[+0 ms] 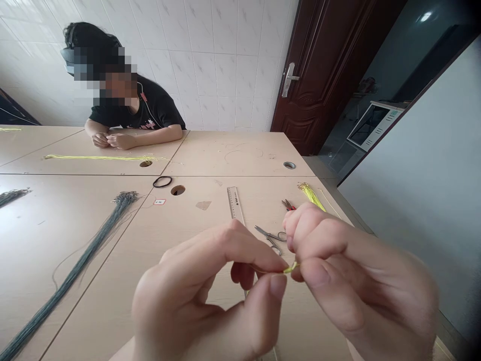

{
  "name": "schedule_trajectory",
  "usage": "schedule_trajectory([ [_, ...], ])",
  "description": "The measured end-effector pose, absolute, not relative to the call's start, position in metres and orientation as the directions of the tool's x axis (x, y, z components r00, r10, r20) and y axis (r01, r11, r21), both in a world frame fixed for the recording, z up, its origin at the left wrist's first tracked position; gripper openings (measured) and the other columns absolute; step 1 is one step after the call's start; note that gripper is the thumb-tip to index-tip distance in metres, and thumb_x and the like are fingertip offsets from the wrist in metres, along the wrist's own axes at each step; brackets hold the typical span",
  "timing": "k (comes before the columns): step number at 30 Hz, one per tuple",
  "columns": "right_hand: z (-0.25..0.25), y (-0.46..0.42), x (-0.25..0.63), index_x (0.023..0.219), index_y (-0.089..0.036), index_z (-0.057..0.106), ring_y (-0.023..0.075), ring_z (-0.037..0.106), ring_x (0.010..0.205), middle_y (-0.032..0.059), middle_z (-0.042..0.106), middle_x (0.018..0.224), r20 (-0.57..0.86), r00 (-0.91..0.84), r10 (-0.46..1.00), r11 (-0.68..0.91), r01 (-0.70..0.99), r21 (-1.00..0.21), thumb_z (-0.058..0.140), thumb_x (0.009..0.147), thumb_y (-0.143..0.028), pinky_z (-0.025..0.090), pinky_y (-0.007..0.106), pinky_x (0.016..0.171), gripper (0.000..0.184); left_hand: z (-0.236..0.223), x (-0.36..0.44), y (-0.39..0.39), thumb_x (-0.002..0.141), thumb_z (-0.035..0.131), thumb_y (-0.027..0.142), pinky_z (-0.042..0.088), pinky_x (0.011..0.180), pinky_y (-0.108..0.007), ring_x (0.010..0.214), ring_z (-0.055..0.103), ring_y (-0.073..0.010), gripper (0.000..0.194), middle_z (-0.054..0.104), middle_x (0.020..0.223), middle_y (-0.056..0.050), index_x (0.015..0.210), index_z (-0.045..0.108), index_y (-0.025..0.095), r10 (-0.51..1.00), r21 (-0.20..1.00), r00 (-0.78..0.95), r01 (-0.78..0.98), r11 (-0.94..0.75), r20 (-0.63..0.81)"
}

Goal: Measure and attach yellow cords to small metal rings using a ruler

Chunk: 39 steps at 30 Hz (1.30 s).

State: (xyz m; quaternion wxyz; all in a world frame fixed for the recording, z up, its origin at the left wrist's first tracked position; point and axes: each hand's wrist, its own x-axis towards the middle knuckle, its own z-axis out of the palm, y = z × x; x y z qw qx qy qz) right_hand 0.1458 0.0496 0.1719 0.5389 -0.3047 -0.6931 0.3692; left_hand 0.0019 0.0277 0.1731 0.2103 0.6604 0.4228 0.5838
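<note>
Between my two hands a thin yellow cord [290, 269] shows as a short, seemingly knotted or looped piece. My left hand [214, 296] pinches one end of it between thumb and forefinger. On the other side, my right hand [349, 271] has thumb and fingers closed on the cord as well. Just beyond the fingertips lie small metal scissors [268, 234] with their blades slightly apart. A clear ruler [234, 203] runs toward me and passes behind my left hand. Red-handled snips [288, 204] are partly hidden by my right hand.
A bundle of yellow cords [311, 194] lies at the right, and a long grey-green bundle [93, 245] at the left. Farther off are a tape roll [289, 165], a black band [163, 182] and a table hole [178, 190]. Another person [131, 105] leans on the table's far side.
</note>
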Motion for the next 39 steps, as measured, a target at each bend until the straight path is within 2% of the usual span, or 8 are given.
schedule_trajectory([
  [3,0.1720,0.0500,0.1452,0.063,-0.018,0.047,0.0120,0.044,0.060,-0.0025,0.042,0.059,0.529,-0.240,0.814,0.546,0.002,-0.838,0.051,0.083,-0.018,0.038,0.032,0.061,0.020,0.1727,0.0012,0.0289,0.067,0.055,0.003,0.044,0.040,-0.016,0.043,0.050,-0.0069,0.017,0.056,0.053,0.005,0.063,0.058,0.020,0.780,0.748,-0.030,0.312,-0.586,0.624],
  [6,0.1725,0.0502,0.1450,0.064,-0.018,0.047,0.0121,0.045,0.061,-0.0018,0.043,0.061,0.539,-0.270,0.798,0.555,-0.018,-0.832,0.049,0.084,-0.016,0.038,0.032,0.060,0.019,0.1707,0.0020,0.0313,0.066,0.053,0.002,0.040,0.037,-0.015,0.045,0.051,-0.0073,0.019,0.057,0.055,0.004,0.065,0.058,0.020,0.799,0.762,-0.015,0.310,-0.569,0.602],
  [9,0.1720,0.0495,0.1442,0.064,-0.018,0.048,0.0116,0.045,0.061,-0.0020,0.044,0.061,0.538,-0.253,0.804,0.556,0.002,-0.831,0.050,0.083,-0.015,0.040,0.033,0.063,0.019,0.1676,0.0037,0.0335,0.067,0.053,0.004,0.038,0.034,-0.015,0.042,0.050,-0.0064,0.017,0.056,0.053,0.004,0.065,0.058,0.020,0.749,0.730,-0.059,0.287,-0.621,0.660],
  [12,0.1705,0.0484,0.1440,0.061,-0.018,0.047,0.0109,0.045,0.058,-0.0031,0.043,0.058,0.563,-0.182,0.806,0.579,0.048,-0.814,0.052,0.083,-0.016,0.041,0.032,0.061,0.023,0.1651,0.0048,0.0338,0.069,0.057,0.007,0.043,0.037,-0.015,0.041,0.050,-0.0062,0.014,0.056,0.052,0.005,0.064,0.060,0.019,0.735,0.720,-0.076,0.290,-0.631,0.674],
  [15,0.1699,0.0477,0.1446,0.060,-0.018,0.045,0.0112,0.044,0.058,-0.0029,0.042,0.058,0.576,-0.187,0.796,0.592,0.040,-0.805,0.053,0.083,-0.018,0.040,0.032,0.060,0.024,0.1645,0.0047,0.0331,0.069,0.059,0.009,0.046,0.041,-0.015,0.041,0.050,-0.0059,0.013,0.056,0.052,0.005,0.063,0.060,0.020,0.729,0.714,-0.083,0.304,-0.631,0.679],
  [29,0.1723,0.0460,0.1439,0.063,-0.019,0.045,0.0123,0.044,0.059,-0.0027,0.042,0.059,0.579,-0.198,0.791,0.599,0.056,-0.799,0.051,0.082,-0.017,0.042,0.034,0.069,0.020,0.1661,0.0040,0.0340,0.069,0.056,0.008,0.044,0.040,-0.017,0.041,0.047,-0.0062,0.013,0.054,0.050,0.005,0.063,0.058,0.020,0.732,0.713,-0.062,0.297,-0.635,0.678],
  [33,0.1706,0.0481,0.1455,0.064,-0.019,0.048,0.0121,0.047,0.061,-0.0030,0.045,0.060,0.582,-0.231,0.780,0.611,0.079,-0.788,0.052,0.083,-0.016,0.044,0.037,0.077,0.020,0.1676,0.0043,0.0341,0.067,0.052,0.004,0.043,0.040,-0.018,0.041,0.047,-0.0067,0.016,0.053,0.050,0.005,0.063,0.057,0.020,0.736,0.715,-0.056,0.293,-0.634,0.675],
  [39,0.1716,0.0486,0.1458,0.064,-0.019,0.048,0.0131,0.047,0.061,-0.0021,0.045,0.059,0.593,-0.238,0.769,0.621,0.060,-0.781,0.052,0.083,-0.018,0.044,0.039,0.078,0.020,0.1713,0.0054,0.0342,0.066,0.053,0.005,0.044,0.040,-0.018,0.041,0.047,-0.0069,0.016,0.054,0.050,0.005,0.062,0.056,0.020,0.752,0.720,-0.045,0.329,-0.610,0.658],
])
